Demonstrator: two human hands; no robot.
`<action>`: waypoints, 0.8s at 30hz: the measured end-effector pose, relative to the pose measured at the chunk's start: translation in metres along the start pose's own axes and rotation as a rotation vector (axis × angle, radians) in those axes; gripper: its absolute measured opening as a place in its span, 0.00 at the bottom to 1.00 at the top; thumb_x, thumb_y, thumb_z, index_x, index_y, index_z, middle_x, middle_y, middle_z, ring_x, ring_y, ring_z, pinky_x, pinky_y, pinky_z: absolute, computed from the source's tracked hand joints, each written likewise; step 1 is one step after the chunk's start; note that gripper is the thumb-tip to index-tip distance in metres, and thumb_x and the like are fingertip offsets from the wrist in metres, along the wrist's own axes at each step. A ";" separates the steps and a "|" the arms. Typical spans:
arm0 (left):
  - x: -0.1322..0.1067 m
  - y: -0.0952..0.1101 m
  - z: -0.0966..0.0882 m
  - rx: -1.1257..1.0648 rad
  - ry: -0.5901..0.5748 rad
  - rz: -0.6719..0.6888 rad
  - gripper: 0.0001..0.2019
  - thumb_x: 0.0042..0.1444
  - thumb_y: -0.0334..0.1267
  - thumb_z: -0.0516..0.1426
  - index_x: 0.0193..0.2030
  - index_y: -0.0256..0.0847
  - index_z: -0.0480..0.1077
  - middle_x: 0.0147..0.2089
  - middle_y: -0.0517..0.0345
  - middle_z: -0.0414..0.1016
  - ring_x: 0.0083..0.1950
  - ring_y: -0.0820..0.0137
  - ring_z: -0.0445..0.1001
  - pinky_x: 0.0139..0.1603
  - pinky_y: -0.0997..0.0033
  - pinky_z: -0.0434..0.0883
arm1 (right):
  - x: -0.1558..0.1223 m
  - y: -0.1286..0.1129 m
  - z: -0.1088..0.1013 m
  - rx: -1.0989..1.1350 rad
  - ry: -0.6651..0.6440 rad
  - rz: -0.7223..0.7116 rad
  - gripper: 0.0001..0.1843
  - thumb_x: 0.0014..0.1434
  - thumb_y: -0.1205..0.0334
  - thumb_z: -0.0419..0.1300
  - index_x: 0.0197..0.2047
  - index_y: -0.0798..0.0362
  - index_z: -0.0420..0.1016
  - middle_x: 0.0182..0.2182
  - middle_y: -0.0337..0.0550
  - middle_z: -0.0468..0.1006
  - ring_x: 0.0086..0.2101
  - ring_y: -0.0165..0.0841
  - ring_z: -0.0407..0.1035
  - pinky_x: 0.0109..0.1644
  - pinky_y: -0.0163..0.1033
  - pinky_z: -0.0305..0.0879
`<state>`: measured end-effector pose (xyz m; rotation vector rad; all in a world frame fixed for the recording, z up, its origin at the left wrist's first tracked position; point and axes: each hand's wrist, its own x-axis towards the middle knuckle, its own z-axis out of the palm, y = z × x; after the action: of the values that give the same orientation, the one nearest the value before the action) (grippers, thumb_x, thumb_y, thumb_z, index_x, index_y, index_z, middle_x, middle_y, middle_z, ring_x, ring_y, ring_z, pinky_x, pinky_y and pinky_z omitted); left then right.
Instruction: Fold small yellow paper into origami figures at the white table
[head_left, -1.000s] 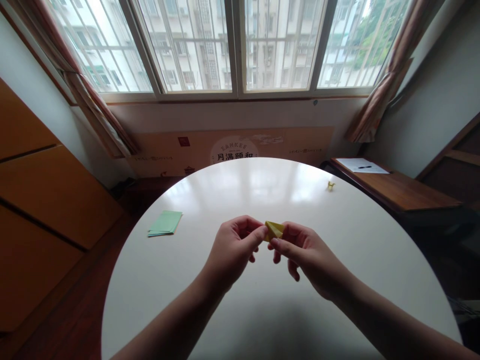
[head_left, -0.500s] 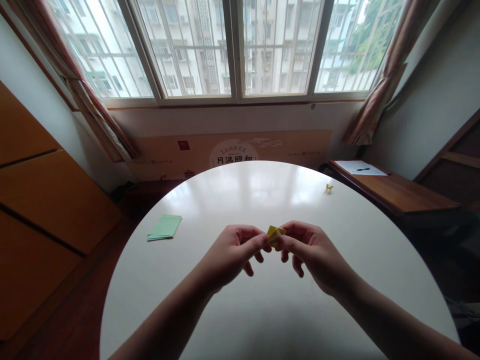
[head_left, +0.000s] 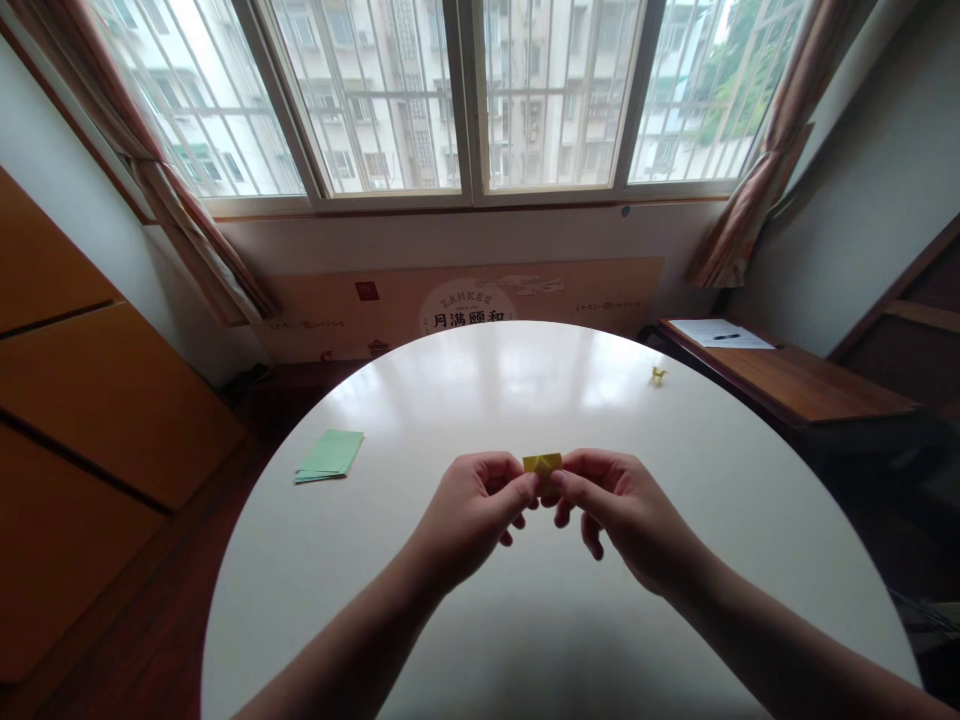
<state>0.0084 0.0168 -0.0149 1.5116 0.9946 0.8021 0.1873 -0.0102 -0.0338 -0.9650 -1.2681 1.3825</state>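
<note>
A small folded piece of yellow paper (head_left: 541, 463) is held up over the white round table (head_left: 480, 640). My left hand (head_left: 480, 510) pinches its left side between thumb and fingers. On the other side, my right hand (head_left: 611, 500) grips it the same way, thumb in front. Both thumbs cover the paper's lower part. Creases show on its near face, and its top edge looks straight. Some of the other fingers of both hands hang curled below it.
Left on the table lies a stack of green paper sheets (head_left: 330, 456). A tiny yellow folded figure (head_left: 658, 376) stands toward the far right. Beyond the table's right edge, a wooden side table (head_left: 825, 385) carries a white sheet (head_left: 712, 334) and a black pen (head_left: 726, 337).
The yellow paper has turned from a tilted, pointed shape to a level one with a straight top edge. My two hands have shifted slightly and still hold it.
</note>
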 end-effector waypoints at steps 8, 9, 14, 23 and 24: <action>0.000 0.000 -0.001 -0.002 0.027 0.040 0.11 0.55 0.43 0.62 0.31 0.35 0.72 0.27 0.57 0.73 0.27 0.73 0.69 0.20 0.80 0.67 | -0.002 -0.004 0.001 -0.090 0.008 0.004 0.11 0.59 0.57 0.64 0.35 0.57 0.80 0.28 0.44 0.78 0.25 0.29 0.69 0.15 0.25 0.59; 0.000 -0.001 -0.002 -0.002 0.031 0.042 0.12 0.54 0.42 0.63 0.30 0.35 0.71 0.26 0.57 0.73 0.26 0.73 0.69 0.19 0.79 0.67 | -0.002 -0.004 0.001 -0.102 0.009 0.004 0.11 0.59 0.57 0.63 0.35 0.57 0.80 0.28 0.45 0.78 0.25 0.29 0.70 0.15 0.25 0.59; 0.000 -0.003 0.002 -0.019 0.049 0.060 0.13 0.54 0.41 0.62 0.26 0.36 0.67 0.23 0.60 0.70 0.24 0.75 0.67 0.19 0.79 0.66 | -0.003 -0.005 0.002 -0.138 0.013 -0.003 0.11 0.59 0.57 0.63 0.35 0.57 0.79 0.27 0.45 0.78 0.25 0.30 0.70 0.15 0.26 0.59; -0.002 -0.003 0.008 -0.036 0.075 0.059 0.14 0.55 0.43 0.62 0.26 0.37 0.66 0.22 0.62 0.69 0.22 0.76 0.66 0.19 0.79 0.67 | -0.004 -0.003 0.001 -0.122 0.023 -0.022 0.11 0.60 0.56 0.63 0.35 0.57 0.79 0.28 0.44 0.78 0.26 0.31 0.71 0.15 0.26 0.60; -0.002 -0.003 0.009 -0.034 0.079 0.059 0.14 0.55 0.43 0.62 0.26 0.36 0.66 0.22 0.62 0.69 0.22 0.76 0.66 0.19 0.79 0.67 | -0.003 -0.002 0.001 -0.117 0.023 -0.026 0.11 0.60 0.56 0.63 0.35 0.57 0.79 0.28 0.45 0.78 0.26 0.31 0.71 0.14 0.26 0.60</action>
<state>0.0149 0.0112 -0.0191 1.4954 0.9938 0.9221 0.1870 -0.0139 -0.0316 -1.0373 -1.3513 1.2851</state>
